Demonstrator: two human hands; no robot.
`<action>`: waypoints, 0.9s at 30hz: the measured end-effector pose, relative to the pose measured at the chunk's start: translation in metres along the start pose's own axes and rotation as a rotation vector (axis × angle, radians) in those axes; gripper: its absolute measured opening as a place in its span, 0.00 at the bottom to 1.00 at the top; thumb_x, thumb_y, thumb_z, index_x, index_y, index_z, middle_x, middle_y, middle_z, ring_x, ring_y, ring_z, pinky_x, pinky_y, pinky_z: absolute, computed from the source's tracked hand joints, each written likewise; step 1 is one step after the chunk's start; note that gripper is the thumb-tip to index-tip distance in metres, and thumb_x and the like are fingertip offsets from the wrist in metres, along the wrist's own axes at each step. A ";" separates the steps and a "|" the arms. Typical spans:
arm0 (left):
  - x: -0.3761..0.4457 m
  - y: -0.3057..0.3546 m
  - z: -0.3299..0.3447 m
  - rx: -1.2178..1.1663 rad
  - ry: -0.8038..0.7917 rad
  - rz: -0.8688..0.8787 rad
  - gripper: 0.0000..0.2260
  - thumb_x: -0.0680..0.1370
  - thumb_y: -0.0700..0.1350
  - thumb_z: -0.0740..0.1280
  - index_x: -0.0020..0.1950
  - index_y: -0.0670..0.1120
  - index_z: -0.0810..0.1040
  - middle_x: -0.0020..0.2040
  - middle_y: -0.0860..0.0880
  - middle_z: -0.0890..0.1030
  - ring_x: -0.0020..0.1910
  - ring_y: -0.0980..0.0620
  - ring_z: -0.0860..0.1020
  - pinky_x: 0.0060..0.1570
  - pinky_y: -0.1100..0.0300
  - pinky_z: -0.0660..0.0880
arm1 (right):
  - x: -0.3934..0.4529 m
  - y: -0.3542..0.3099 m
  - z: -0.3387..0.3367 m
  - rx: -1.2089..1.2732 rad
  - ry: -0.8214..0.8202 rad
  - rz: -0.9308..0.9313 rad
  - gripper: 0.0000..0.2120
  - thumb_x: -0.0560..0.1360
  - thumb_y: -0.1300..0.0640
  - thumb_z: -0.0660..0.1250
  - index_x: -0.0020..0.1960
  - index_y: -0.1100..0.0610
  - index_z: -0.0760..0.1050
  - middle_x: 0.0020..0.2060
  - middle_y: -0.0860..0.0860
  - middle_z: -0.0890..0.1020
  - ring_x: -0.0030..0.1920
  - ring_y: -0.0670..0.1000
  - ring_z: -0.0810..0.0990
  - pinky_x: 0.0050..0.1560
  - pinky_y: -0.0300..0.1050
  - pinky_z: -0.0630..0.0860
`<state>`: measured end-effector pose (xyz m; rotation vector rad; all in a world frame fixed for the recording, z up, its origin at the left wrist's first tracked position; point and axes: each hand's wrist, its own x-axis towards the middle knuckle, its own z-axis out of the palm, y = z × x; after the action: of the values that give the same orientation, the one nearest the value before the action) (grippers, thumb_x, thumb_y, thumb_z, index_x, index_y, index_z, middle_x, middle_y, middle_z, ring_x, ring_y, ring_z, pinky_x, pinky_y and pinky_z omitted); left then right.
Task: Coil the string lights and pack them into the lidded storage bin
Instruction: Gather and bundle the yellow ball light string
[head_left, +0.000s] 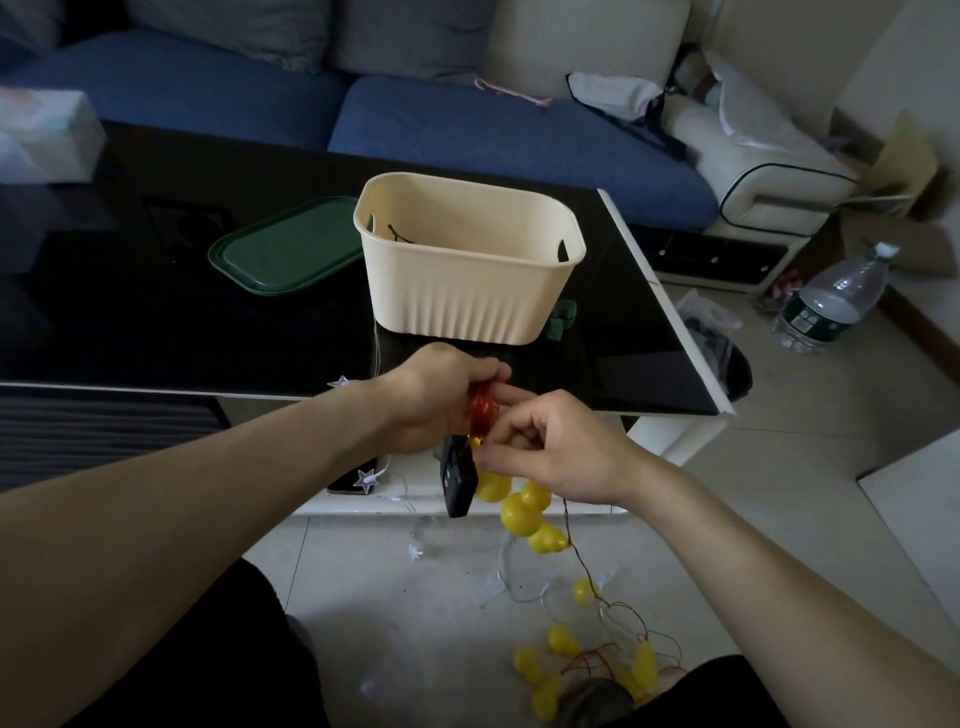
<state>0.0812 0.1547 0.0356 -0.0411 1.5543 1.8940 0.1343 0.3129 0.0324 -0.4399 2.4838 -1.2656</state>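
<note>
My left hand (431, 400) grips a tight coil of reddish copper wire (482, 408), with a black battery box (458, 480) hanging below it. My right hand (558, 449) pinches the wire right beside the coil. Yellow duck-shaped lights (519, 512) dangle under my hands, and more of them (563, 642) trail on the floor along the loose wire. The cream storage bin (467, 291) stands open on the black table just beyond my hands. Its green lid (288, 247) lies flat to the bin's left.
A second string with clear star lights (365, 478) hangs off the table edge and onto the tiled floor. The black glass table (156, 322) fronts a blue sofa (467, 130). A large water bottle (831, 301) and a black bag (719, 343) stand at the right.
</note>
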 end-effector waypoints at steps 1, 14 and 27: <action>0.000 -0.004 0.002 0.068 0.000 -0.003 0.10 0.84 0.42 0.56 0.47 0.41 0.75 0.35 0.44 0.82 0.34 0.48 0.80 0.38 0.55 0.77 | 0.000 0.000 0.000 0.005 -0.008 0.007 0.07 0.76 0.58 0.74 0.43 0.62 0.84 0.26 0.55 0.74 0.35 0.42 0.76 0.43 0.36 0.72; -0.005 -0.008 0.009 0.537 -0.246 -0.087 0.25 0.84 0.57 0.55 0.35 0.42 0.71 0.23 0.50 0.69 0.21 0.54 0.58 0.24 0.61 0.54 | 0.000 0.011 -0.018 -0.091 0.261 0.063 0.10 0.67 0.52 0.81 0.37 0.56 0.83 0.27 0.46 0.82 0.28 0.39 0.76 0.31 0.32 0.70; -0.010 -0.006 -0.006 0.575 -0.309 -0.112 0.15 0.84 0.47 0.58 0.38 0.44 0.71 0.25 0.51 0.58 0.22 0.55 0.54 0.23 0.63 0.51 | -0.003 0.029 -0.028 0.035 0.012 0.135 0.13 0.65 0.41 0.76 0.38 0.51 0.84 0.42 0.57 0.85 0.46 0.57 0.83 0.53 0.56 0.78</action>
<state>0.0902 0.1451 0.0334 0.3907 1.7694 1.2407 0.1214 0.3505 0.0251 -0.2520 2.4513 -1.2593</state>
